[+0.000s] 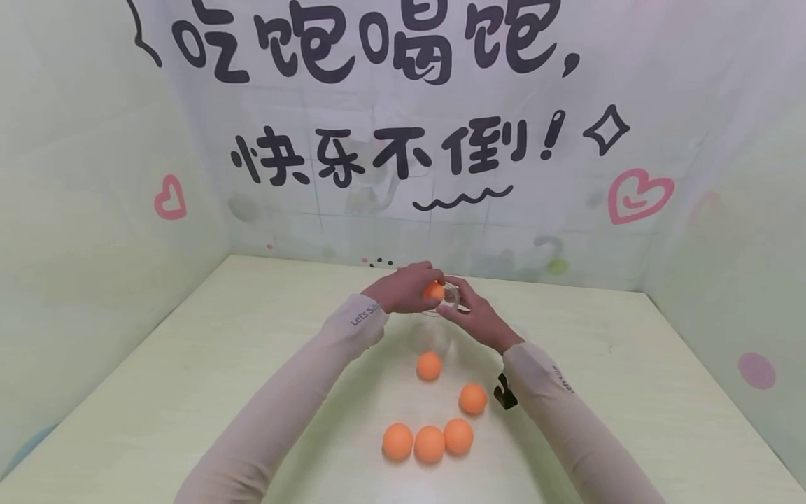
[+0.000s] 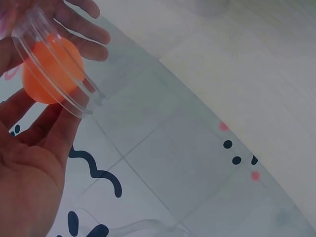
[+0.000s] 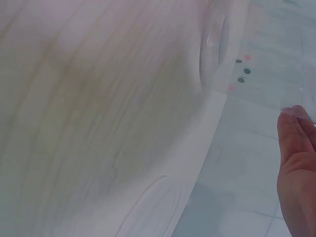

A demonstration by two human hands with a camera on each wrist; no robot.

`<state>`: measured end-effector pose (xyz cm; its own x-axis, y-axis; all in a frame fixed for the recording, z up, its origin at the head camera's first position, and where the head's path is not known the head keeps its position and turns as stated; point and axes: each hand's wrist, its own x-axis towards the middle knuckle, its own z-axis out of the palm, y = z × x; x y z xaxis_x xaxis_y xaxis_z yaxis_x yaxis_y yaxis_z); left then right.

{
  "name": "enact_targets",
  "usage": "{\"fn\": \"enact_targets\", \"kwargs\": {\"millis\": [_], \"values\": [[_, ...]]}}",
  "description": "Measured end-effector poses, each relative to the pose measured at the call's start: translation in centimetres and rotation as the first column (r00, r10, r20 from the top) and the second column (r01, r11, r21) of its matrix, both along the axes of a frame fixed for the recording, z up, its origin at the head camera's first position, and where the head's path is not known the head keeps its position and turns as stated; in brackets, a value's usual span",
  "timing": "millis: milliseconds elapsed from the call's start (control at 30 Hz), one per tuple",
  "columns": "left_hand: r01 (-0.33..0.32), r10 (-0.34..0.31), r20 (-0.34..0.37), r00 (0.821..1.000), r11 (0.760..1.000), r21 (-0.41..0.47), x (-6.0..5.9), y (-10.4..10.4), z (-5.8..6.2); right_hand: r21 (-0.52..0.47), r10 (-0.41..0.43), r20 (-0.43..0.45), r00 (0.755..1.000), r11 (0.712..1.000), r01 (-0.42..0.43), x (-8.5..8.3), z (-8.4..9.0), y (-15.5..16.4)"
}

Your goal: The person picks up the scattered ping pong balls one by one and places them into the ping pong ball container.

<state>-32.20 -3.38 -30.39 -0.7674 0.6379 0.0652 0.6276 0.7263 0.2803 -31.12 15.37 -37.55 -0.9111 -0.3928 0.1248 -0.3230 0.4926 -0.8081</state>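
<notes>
My left hand (image 1: 409, 287) holds an orange ball (image 1: 434, 290) at the rim of a clear container (image 1: 452, 297). From the other side, my right hand (image 1: 475, 315) grips the container, its thumb towards me. In the left wrist view, the ball (image 2: 37, 79) shows partly through the clear wall; whether it is inside the rim I cannot tell. Left fingers lie under the ball there. The right wrist view catches only part of the right hand (image 3: 296, 163) at its edge. Below the hands, a clear rounded shape (image 1: 430, 338) shows faintly on the table.
Several loose orange balls lie nearer me: one ball (image 1: 429, 366) just in front of the clear shape, another ball (image 1: 473, 398) to the right, and a front row including a ball (image 1: 429, 444). A small black object (image 1: 506, 392) shows beside the right sleeve. A printed curtain (image 1: 403, 231) backs the table (image 1: 252, 336).
</notes>
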Motion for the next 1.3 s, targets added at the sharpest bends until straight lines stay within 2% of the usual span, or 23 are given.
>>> {"fn": "enact_targets", "kwargs": {"millis": [200,433,567,1033,1300], "values": [[0.008,-0.008,-0.009,1.000,1.000,-0.002,0.2,-0.4,-0.1,-0.021,0.005,0.010,1.000,1.000,-0.005,-0.1,-0.4,-0.4],[0.047,-0.048,-0.031,0.998,0.999,-0.012,0.3,-0.9,-0.2,-0.054,0.011,0.031,0.999,0.998,-0.009,0.1,-0.8,-0.7],[0.040,-0.041,-0.023,0.999,0.999,-0.022,0.3,-0.9,-0.1,-0.053,0.007,0.036,0.999,0.999,-0.005,0.1,-0.6,-0.8],[0.052,-0.054,-0.047,0.997,0.997,-0.058,0.3,-0.8,0.2,-0.068,0.046,0.020,0.999,0.997,-0.045,0.4,0.1,-0.9],[0.054,-0.057,-0.047,0.997,0.997,-0.048,1.2,-0.4,0.2,-0.038,0.017,-0.021,1.000,0.999,-0.018,0.3,-0.6,-0.1]]}}
